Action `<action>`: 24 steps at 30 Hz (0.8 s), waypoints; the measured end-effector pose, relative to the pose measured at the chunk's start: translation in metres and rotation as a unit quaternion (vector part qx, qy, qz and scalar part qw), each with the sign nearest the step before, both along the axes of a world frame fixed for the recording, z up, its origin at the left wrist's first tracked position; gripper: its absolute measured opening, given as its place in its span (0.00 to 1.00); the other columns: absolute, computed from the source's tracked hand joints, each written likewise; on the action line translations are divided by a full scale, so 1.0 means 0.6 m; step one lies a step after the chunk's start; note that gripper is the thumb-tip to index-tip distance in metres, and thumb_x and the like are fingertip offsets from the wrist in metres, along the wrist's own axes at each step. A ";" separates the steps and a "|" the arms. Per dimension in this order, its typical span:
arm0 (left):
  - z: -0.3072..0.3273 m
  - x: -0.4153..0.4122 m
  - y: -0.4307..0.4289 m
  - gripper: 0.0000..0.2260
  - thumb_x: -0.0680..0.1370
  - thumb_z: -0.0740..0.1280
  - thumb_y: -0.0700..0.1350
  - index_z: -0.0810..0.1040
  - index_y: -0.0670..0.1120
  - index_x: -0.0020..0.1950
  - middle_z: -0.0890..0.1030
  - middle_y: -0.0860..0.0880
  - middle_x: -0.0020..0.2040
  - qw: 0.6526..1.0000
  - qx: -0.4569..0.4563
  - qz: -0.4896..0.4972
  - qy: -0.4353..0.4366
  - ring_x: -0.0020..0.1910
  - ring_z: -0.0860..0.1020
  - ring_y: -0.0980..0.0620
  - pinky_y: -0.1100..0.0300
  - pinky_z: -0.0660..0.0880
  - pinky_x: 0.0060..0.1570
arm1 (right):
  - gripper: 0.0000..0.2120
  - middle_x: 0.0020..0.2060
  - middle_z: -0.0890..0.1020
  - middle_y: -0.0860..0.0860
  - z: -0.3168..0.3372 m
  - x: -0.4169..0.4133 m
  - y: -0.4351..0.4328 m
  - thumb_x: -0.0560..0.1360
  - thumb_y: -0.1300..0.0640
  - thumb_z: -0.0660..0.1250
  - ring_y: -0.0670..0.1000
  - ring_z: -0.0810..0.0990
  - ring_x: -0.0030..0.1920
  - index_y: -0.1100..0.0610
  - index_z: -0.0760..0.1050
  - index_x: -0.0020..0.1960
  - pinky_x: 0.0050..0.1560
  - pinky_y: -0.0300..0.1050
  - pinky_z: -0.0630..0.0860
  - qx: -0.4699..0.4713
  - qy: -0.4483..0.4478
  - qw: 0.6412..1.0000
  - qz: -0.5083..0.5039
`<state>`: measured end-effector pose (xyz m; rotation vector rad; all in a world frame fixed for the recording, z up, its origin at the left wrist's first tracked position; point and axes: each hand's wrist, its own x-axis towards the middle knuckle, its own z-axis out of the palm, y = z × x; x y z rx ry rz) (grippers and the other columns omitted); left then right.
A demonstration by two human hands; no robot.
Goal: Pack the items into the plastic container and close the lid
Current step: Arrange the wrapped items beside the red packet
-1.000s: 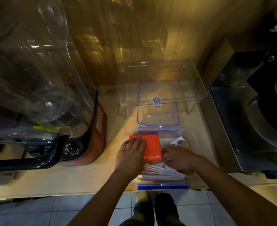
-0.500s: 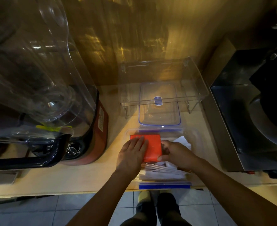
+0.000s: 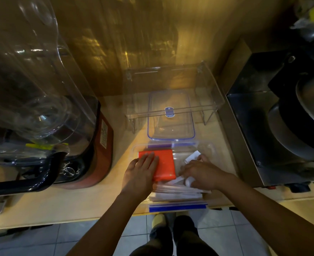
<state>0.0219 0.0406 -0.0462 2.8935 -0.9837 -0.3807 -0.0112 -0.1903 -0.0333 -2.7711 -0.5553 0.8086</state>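
Left hand (image 3: 140, 172) flat on the orange packet (image 3: 161, 164), right hand (image 3: 201, 174) gripping white papers (image 3: 178, 193), both inside the open plastic container (image 3: 178, 207), blue-rimmed lid (image 3: 171, 115) lying behind, pale wooden tabletop (image 3: 69, 204), blender (image 3: 41, 108) left, tiled floor (image 3: 97, 235) below.

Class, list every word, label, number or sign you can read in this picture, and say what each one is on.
Nothing here can be read.
White label on the side of the red blender base: printed lines, too blurred to read.
Blue tab at the middle of the container lid: pale marks, too small to read.
Markings round the blender dial: too small to read.
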 end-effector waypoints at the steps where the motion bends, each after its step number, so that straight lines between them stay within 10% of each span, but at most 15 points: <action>1: 0.001 0.000 0.000 0.33 0.77 0.59 0.56 0.47 0.49 0.76 0.52 0.47 0.79 1.000 0.001 -0.001 -0.002 0.77 0.52 0.48 0.51 0.52 0.73 | 0.12 0.59 0.78 0.45 0.000 0.000 0.003 0.70 0.58 0.63 0.49 0.71 0.62 0.51 0.78 0.51 0.59 0.50 0.53 -0.008 -0.002 1.000 0.002; 24: 0.010 0.000 -0.004 0.31 0.76 0.60 0.55 0.50 0.52 0.76 0.55 0.51 0.78 1.000 -0.002 0.030 0.008 0.76 0.55 0.51 0.53 0.55 0.72 | 0.06 0.46 0.81 0.52 -0.013 0.007 0.033 0.70 0.60 0.61 0.52 0.76 0.53 0.56 0.74 0.46 0.64 0.52 0.54 -0.059 -0.072 0.995 0.047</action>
